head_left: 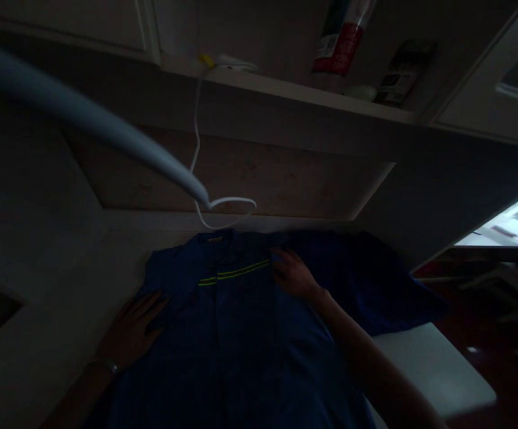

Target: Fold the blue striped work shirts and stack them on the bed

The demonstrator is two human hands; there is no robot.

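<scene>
A dark blue work shirt (245, 333) with yellow-green stripes across the chest lies spread out front up on a white surface, its collar at the far end. My left hand (136, 325), with a band around the wrist, rests flat on the shirt's left side, fingers spread. At the right end of the chest stripe, my right hand (295, 274) has its fingers bent and closed on the shirt's cloth. Dim light hides the exact hold of the fingertips. More dark blue cloth (375, 292) extends to the right of that hand.
A pale rod (106, 128) with a loop at its end slants across the upper left, close to the camera. A white cable (197, 131) hangs from a shelf (294, 89) holding a red-labelled container (339, 47) and a dark jar (397, 80). The white surface's corner (482, 396) shows lower right.
</scene>
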